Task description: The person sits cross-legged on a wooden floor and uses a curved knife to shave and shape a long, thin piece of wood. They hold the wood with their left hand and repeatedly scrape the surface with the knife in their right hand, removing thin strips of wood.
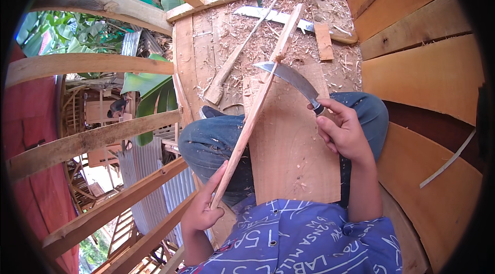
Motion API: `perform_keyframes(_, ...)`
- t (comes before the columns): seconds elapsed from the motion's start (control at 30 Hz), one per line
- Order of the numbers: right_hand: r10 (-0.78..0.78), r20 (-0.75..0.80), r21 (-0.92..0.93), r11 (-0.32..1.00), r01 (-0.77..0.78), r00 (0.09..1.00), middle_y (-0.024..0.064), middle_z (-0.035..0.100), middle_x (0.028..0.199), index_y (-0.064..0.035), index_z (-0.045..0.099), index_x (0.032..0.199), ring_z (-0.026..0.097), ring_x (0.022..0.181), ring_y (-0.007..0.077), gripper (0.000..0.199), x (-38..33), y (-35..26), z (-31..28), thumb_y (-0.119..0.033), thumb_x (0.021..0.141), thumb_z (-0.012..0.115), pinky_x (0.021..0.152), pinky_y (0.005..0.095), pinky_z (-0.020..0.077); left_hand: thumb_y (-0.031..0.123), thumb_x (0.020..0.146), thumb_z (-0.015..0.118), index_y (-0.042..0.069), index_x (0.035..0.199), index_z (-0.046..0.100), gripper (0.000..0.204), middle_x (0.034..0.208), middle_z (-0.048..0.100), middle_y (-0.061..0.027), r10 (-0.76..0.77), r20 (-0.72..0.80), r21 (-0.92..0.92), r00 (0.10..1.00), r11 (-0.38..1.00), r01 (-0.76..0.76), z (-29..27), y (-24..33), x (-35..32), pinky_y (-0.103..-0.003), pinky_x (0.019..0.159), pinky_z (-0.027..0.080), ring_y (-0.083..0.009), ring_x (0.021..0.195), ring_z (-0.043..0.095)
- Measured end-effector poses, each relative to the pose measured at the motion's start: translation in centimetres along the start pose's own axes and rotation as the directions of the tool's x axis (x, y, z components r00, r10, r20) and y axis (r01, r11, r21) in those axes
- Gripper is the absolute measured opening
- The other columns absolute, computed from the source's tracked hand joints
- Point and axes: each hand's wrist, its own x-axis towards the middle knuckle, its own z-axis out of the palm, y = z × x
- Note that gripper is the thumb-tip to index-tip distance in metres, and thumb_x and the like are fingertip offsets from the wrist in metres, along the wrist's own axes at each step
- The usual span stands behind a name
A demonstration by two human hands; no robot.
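Left hand [203, 212] grasps the near end of a wooden stick [247, 128], forefinger laid along it; right hand [340, 129] is closed round the dark handle of a curved knife [295, 77], thumb and forefinger foremost. Stick slants across the left part of a wide board [294, 155] set over the lap, its far end out above planks [192, 75] littered with shavings [252, 34]; whether that end touches anything, cannot tell. Blade crosses the stick beyond mid-length, tip projecting past its left side, beside a small curl of wood [279, 58]. Main risk, as judged: stick is gripped at one end only, so pressure at the blade could roll or swing it and let the edge skid. A stroke drawn toward the body, if it ran on, could reach the left hand or the jeans [211, 137] beside the stick. Secondary: knot or cross grain might catch the edge, then release suddenly, or split off too much. Knife grip looks fingertip-heavy; handle could twist under load. Also noted: long blade [260, 13] lying among the shavings near the stick's far end, a hazard to anyone reaching there.
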Motion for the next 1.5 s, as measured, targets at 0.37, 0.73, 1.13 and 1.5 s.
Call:
perform_keyframes(0.37,-0.231,-0.204,-0.301,0.939,0.163,0.951,0.0015,0.065,0.085,0.0037,0.061,0.119,0.055,0.073,0.0037,0.033,-0.9,1.7,0.7,-0.009,0.089,0.068,0.066,0.0214,0.0449,0.004,0.052,0.049,0.0,0.148,0.034,0.097,0.155,0.031,-0.0209,0.021,-0.025,0.043,0.999,0.999,-0.02,0.6,-0.2,0.0,-0.038,0.119,0.014,-0.0313,0.147,0.023)
perform_keyframes(0.73,0.209,0.225,-0.184,0.968,-0.169,0.952,-0.0019,0.058,0.07,0.002,0.063,0.114,0.049,0.061,0.0029,0.03,-1.8,-1.9,0.2,-0.018,0.092,0.066,0.056,0.0227,0.0404,0.003,0.053,0.051,0.0,0.148,0.034,0.096,0.155,0.031,-0.0209,0.034,-0.036,0.044,0.999,0.998,-0.033,1.0,-0.4,0.0,-0.039,0.119,0.014,-0.0313,0.147,0.023)
perform_keyframes(1.13,0.124,0.096,0.01,0.992,-0.125,0.988,-0.0047,0.047,0.057,-0.0007,0.06,0.108,0.039,0.04,0.0021,0.022,-1.3,-0.8,0.5,-0.02,0.098,0.06,0.037,0.0213,0.0296,0.006,0.053,0.053,-0.001,0.148,0.033,0.097,0.155,0.031,-0.0214,0.059,-0.03,0.02,0.998,0.998,-0.058,1.0,-0.9,-0.1,-0.039,0.119,0.014,-0.0309,0.147,0.023)
perform_keyframes(1.5,0.05,-0.093,0.062,0.997,-0.044,0.994,-0.0047,0.048,0.057,0.0002,0.061,0.108,0.04,0.043,0.002,0.023,-1.5,0.4,1.1,-0.019,0.095,0.063,0.037,0.021,0.0298,0.008,0.054,0.053,-0.003,0.147,0.033,0.096,0.154,0.032,-0.0196,0.071,-0.027,0.019,0.997,0.997,-0.071,0.8,-0.6,-0.1,-0.037,0.119,0.016,-0.0288,0.146,0.027)
